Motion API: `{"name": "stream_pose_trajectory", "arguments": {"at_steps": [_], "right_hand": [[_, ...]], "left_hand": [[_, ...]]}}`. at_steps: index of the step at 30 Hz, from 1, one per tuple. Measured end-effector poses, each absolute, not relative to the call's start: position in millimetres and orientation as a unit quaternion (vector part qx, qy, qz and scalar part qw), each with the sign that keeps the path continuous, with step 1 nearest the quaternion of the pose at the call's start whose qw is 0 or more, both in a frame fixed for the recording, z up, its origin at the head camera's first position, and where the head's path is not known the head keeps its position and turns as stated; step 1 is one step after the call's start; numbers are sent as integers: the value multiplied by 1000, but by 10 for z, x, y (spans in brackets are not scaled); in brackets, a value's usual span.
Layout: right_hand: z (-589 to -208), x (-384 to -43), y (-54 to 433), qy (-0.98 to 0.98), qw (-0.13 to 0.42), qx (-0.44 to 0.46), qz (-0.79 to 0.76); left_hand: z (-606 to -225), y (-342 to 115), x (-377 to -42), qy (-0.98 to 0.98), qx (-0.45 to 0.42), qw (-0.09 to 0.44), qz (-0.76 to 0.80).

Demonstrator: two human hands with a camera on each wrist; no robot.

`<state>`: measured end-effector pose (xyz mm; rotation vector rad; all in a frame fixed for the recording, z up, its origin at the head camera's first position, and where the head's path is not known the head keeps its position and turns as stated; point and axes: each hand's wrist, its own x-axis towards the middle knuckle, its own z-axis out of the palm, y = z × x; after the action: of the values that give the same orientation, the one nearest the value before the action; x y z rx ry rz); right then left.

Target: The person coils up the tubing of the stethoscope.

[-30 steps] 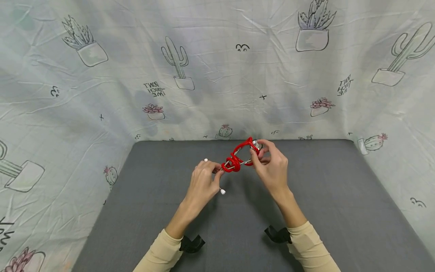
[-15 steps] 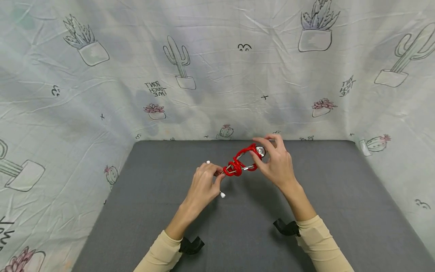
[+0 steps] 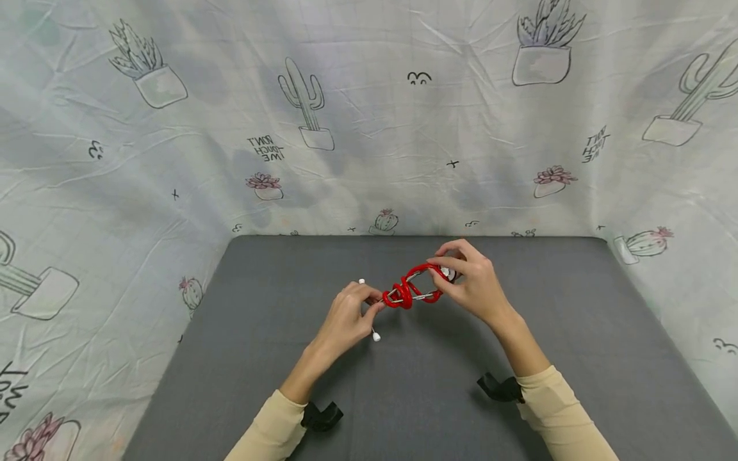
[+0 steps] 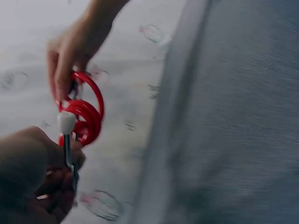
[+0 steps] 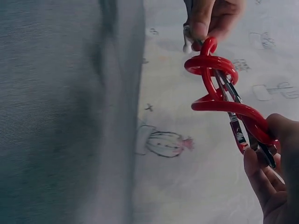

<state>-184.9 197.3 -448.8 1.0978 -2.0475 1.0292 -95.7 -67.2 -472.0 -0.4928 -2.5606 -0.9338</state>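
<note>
A stethoscope with red tubing (image 3: 405,296) is held up over the grey table, its tube wound in loops round the metal ear tubes (image 5: 228,86). My left hand (image 3: 348,312) pinches the metal headset at its left end. White ear tips (image 3: 377,336) stick out on either side of that hand; one ear tip (image 4: 66,122) shows close up in the left wrist view. With thumb and fingers, my right hand (image 3: 475,285) grips the far right end of the red loop, by the silver chestpiece (image 3: 448,273). Its fingers partly cover the chestpiece.
The grey table (image 3: 415,397) reaches back to a pale curtain (image 3: 369,128) printed with cacti, which also hangs along both sides. Black straps (image 3: 324,416) sit at both sleeve cuffs, low over the table.
The right hand's fingers spread off the chestpiece end, then closed again on the red loop there. The stethoscope has shifted slightly right and nearer, with the left hand still pinching it.
</note>
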Motion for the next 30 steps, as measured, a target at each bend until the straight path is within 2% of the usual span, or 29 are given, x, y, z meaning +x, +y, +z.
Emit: {"name": "stream_pose_trajectory", "arguments": {"at_steps": [5, 12, 19, 30], "right_hand": [[-4646, -1827, 2034, -784, 265, 407, 388], [-4910, -1826, 2062, -786, 272, 413, 372], [-5076, -1805, 2078, -796, 253, 408, 368], [-5115, -1781, 2096, -801, 233, 401, 377]], "left_hand": [[-5022, -687, -1086, -896, -201, 174, -356], [-5332, -695, -1234, -887, -214, 152, -380], [-5472, -718, -1293, -886, -218, 147, -382], [-5524, -685, -1259, -894, -200, 154, -371]]}}
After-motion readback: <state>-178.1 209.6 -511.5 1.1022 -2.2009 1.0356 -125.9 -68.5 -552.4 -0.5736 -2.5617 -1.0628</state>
